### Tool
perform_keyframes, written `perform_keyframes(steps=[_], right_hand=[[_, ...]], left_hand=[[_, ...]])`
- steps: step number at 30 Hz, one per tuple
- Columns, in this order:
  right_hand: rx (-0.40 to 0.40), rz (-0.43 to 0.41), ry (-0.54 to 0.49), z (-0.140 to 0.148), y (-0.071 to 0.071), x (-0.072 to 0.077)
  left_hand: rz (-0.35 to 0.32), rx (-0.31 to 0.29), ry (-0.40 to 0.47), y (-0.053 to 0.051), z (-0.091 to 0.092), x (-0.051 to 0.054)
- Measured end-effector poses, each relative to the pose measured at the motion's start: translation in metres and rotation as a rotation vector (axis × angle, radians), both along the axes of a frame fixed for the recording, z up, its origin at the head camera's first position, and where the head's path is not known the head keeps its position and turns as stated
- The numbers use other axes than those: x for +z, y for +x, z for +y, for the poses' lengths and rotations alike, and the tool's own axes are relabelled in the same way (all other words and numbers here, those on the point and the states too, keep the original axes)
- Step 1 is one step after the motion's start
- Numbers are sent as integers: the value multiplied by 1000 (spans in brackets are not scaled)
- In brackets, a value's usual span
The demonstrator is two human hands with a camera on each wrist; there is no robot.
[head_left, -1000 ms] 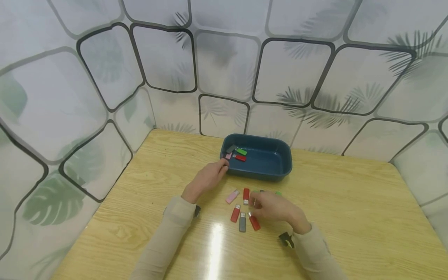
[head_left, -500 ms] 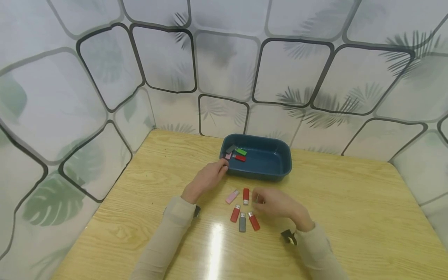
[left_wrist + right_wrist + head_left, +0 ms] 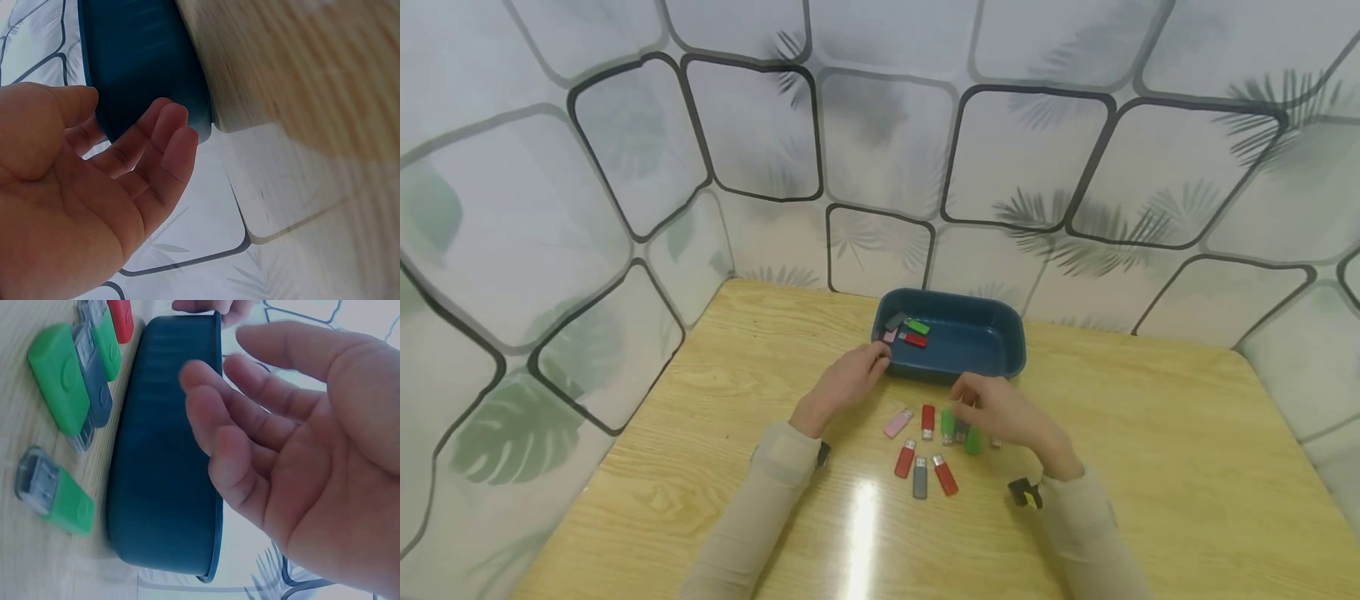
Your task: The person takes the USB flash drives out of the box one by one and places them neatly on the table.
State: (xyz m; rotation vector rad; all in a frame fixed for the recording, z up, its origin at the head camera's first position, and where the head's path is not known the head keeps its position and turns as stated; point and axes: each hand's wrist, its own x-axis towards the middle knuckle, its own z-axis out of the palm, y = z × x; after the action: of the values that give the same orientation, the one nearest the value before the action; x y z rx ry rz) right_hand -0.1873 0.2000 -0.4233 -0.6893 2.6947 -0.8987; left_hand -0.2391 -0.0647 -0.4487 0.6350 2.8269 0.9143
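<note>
Moved toward blue bin [image 3: 961,343]: right hand [image 3: 1002,410], empty; left hand [image 3: 846,381] at corner, grip unclear; I count four USB drives [image 3: 915,340] in, nine out.

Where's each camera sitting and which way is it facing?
Head: on the head, facing forward and down at blue bin, USB drives; left hand, right hand and sleeves show.
Left wrist: on that wrist, facing the bin's outer wall; left hand shows.
Right wrist: on that wrist, facing bin and drives; both hands show partly.
Head and right wrist share bin and drives.
</note>
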Motion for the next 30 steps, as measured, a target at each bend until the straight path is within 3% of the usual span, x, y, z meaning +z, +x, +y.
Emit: perform_keyframes(steps=[9, 19, 25, 30], right_hand=[[-54, 88, -62, 1, -17, 6], [-83, 150, -15, -5, -41, 20], [-93, 158, 81, -12, -66, 26], [-106, 137, 207, -21, -89, 21]], left_hand=[[21, -6, -31, 1, 0, 1], [31, -10, -56, 2, 1, 0], [22, 0, -67, 2, 1, -1], [36, -6, -60, 3, 1, -1]])
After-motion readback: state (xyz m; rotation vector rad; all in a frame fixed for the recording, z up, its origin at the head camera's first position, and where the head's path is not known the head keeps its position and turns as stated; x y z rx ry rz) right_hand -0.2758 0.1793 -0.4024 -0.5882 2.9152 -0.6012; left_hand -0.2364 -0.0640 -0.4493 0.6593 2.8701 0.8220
